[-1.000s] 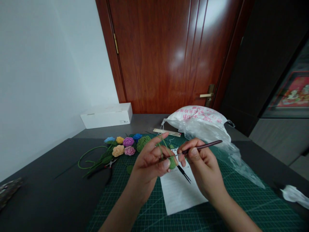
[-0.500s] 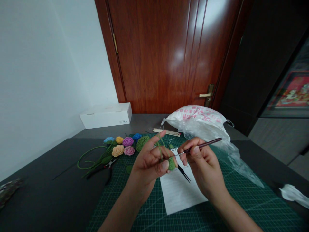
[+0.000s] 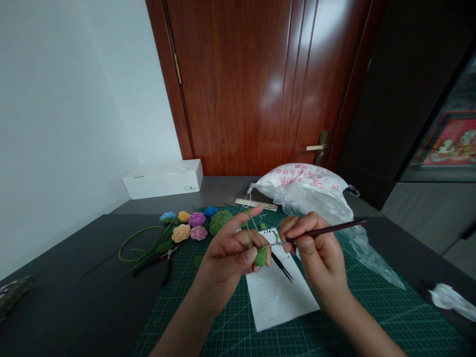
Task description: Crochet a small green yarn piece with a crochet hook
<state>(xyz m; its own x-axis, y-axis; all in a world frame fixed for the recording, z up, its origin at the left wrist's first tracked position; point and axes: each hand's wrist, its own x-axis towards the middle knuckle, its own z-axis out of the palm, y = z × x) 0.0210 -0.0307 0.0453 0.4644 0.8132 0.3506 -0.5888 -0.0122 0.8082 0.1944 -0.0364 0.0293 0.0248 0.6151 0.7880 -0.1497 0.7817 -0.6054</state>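
Between the thumb and fingers of my left hand (image 3: 232, 250) is a small green crochet piece (image 3: 261, 256). Green yarn (image 3: 250, 228) loops over that hand's raised index finger. My right hand (image 3: 316, 248) grips a dark-handled crochet hook (image 3: 330, 229), its thin metal shaft pointing left to the top of the piece. Whether the hook's tip is inside a stitch I cannot tell. Below the hands lie a white lined sheet (image 3: 280, 302) and black tweezers (image 3: 283, 269). A green yarn ball (image 3: 220, 222) sits behind my left hand.
Crocheted flowers (image 3: 197, 218) with green stems and dark-handled pliers (image 3: 169, 255) lie left on and beside the green cutting mat (image 3: 223, 337). A white box (image 3: 163, 178), a ruler (image 3: 256, 204) and a stuffed plastic bag (image 3: 305, 183) stand at the back. Crumpled white tissue (image 3: 451, 300) is far right.
My right hand has tilted the hook flatter, its handle end moving right and slightly down. The crochet piece in my left hand has shifted slightly left and down.
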